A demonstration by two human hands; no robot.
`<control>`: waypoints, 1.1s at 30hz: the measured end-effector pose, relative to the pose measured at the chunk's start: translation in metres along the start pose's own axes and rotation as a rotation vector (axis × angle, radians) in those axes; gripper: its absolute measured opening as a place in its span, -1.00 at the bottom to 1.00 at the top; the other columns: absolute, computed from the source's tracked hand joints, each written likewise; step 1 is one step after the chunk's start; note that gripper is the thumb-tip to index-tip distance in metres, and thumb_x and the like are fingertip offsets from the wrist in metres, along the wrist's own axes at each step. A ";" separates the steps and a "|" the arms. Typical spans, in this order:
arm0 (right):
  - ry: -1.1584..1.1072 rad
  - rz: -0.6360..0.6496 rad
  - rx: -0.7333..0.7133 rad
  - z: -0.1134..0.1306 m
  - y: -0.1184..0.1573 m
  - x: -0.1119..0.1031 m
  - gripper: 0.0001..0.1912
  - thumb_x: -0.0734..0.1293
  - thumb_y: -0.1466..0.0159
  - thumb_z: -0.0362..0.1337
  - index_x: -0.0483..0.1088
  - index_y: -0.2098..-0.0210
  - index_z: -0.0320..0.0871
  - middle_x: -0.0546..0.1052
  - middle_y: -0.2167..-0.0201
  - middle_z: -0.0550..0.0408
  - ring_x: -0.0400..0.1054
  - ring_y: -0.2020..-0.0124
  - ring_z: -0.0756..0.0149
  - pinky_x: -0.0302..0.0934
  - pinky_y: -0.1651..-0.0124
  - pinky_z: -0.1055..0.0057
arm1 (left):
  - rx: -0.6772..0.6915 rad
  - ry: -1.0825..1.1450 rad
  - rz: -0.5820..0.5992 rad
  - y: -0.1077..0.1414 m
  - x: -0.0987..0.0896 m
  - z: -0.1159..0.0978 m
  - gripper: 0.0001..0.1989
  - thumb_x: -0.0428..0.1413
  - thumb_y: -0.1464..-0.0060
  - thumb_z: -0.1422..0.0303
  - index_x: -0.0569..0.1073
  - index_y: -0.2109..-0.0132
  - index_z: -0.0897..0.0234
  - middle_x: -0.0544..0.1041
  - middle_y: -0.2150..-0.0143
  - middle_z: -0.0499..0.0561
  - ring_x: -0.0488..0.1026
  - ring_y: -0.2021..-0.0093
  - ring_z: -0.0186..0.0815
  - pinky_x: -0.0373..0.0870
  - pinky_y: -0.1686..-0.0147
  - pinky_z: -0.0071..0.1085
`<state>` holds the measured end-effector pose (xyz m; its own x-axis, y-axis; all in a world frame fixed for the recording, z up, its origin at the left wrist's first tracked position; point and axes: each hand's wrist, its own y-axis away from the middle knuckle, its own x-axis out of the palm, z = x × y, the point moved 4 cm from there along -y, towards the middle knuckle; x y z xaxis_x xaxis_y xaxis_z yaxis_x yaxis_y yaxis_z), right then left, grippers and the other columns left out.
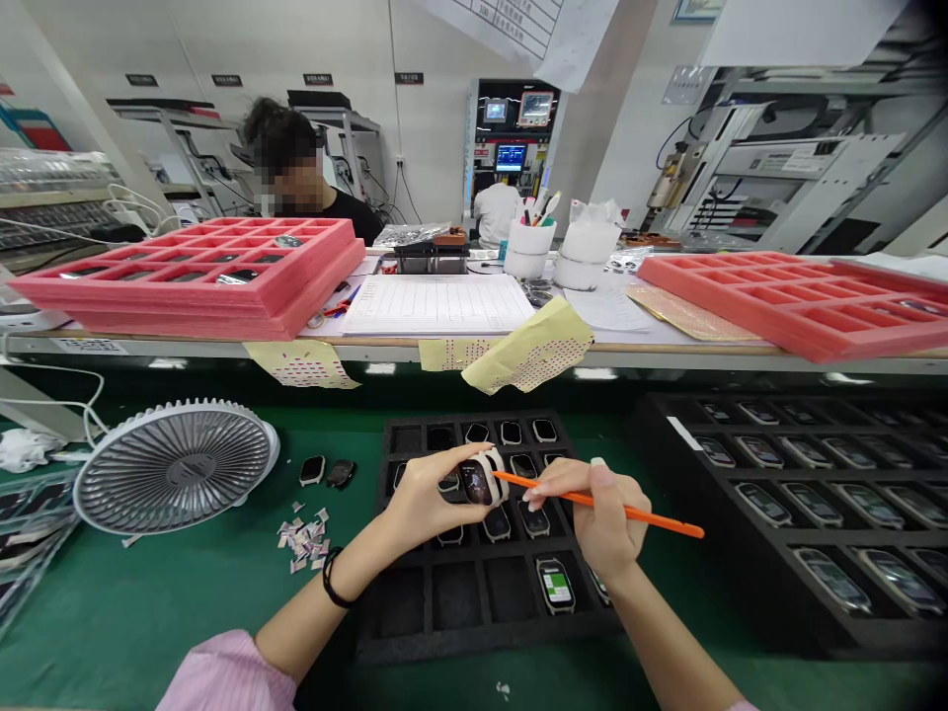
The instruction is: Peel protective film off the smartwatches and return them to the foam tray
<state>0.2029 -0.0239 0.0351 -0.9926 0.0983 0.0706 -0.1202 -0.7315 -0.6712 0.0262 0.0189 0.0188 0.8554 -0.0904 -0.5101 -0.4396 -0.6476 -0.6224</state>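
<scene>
Pale-framed watch pinched over the black foam tray, orange stick tip at its right edge

The left hand (419, 504) is over the left half of the black foam tray (422, 647), nearly closed, its thumb below and fingers above a pale-framed watch (475, 481); the watch is raised over the middle of the tray, face tipped back towards the wearer, its long axis roughly upright with the lower end seeming to lean right; the right hand (611, 518), over the tray's right side, grips an orange stick (656, 517) in a narrow pinch, the shaft slanting down to the right, so that it lies across the watch's long axis; the left hand is the nearer, already on the watch, while the right reaches it only through the stick; whether the tip truly touches, I cannot tell.

Beneath the hands, more watches sit in the tray's compartments, one with a green and white screen (555, 586) in the near row; left of the tray lie two loose watch bodies (312, 469) (342, 473), small paper-like scraps (302, 538) and, further left, a round fan (178, 464); right of it stands a deeper black tray (762, 632) of watches; beyond it, on a raised shelf, are pink foam trays (170, 306) and a printed sheet (436, 304), with a person in a dark top (345, 207) behind.
</scene>
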 end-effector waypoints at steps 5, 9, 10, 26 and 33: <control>-0.003 -0.004 0.024 0.000 -0.001 0.002 -0.48 0.06 -0.39 -0.22 0.56 0.49 -0.11 0.52 0.66 0.07 0.41 0.61 0.26 0.28 0.51 0.27 | 0.000 -0.005 -0.002 0.002 0.000 0.003 -0.46 0.22 0.15 0.48 0.43 -0.07 0.23 0.58 0.03 0.06 0.56 0.10 -0.14 0.52 0.09 -0.32; -0.018 0.010 0.012 -0.001 -0.001 0.003 -0.51 0.08 -0.39 -0.24 0.56 0.47 -0.11 0.52 0.65 0.08 0.40 0.62 0.28 0.28 0.52 0.29 | 0.024 -0.025 0.001 0.003 0.000 0.004 -0.44 0.21 0.14 0.50 0.41 -0.09 0.23 0.57 0.02 0.06 0.55 0.07 -0.15 0.52 0.08 -0.32; -0.019 0.010 0.019 -0.002 -0.001 0.003 -0.51 0.08 -0.39 -0.24 0.56 0.48 -0.11 0.52 0.65 0.08 0.40 0.62 0.28 0.28 0.52 0.30 | 0.032 -0.031 0.001 0.003 0.000 0.003 -0.44 0.21 0.14 0.51 0.40 -0.09 0.23 0.57 0.02 0.06 0.55 0.07 -0.15 0.51 0.07 -0.32; 0.040 0.205 0.508 -0.051 0.007 0.035 -0.55 0.46 -0.05 -0.19 0.04 0.50 -0.07 0.27 0.53 0.27 0.17 0.53 0.45 0.11 0.50 0.51 | 0.020 -0.136 -0.034 -0.002 -0.003 -0.003 -0.59 0.17 0.02 0.49 0.39 -0.03 0.25 0.46 0.04 0.13 0.44 0.02 -0.18 0.49 0.10 -0.25; -0.140 0.125 0.617 -0.052 0.010 0.031 -0.55 0.46 -0.08 -0.23 0.04 0.51 -0.11 0.08 0.56 0.32 -0.06 0.54 0.50 -0.03 0.47 0.53 | -0.025 -0.003 -0.059 -0.002 -0.005 -0.006 -0.61 0.19 -0.06 0.37 0.37 -0.05 0.24 0.47 0.01 0.13 0.47 0.07 -0.23 0.54 0.37 -0.44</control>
<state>0.1717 0.0067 -0.0075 -0.9872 -0.0708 0.1428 0.0513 -0.9894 -0.1356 0.0242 0.0159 0.0267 0.8786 -0.0495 -0.4749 -0.3818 -0.6702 -0.6365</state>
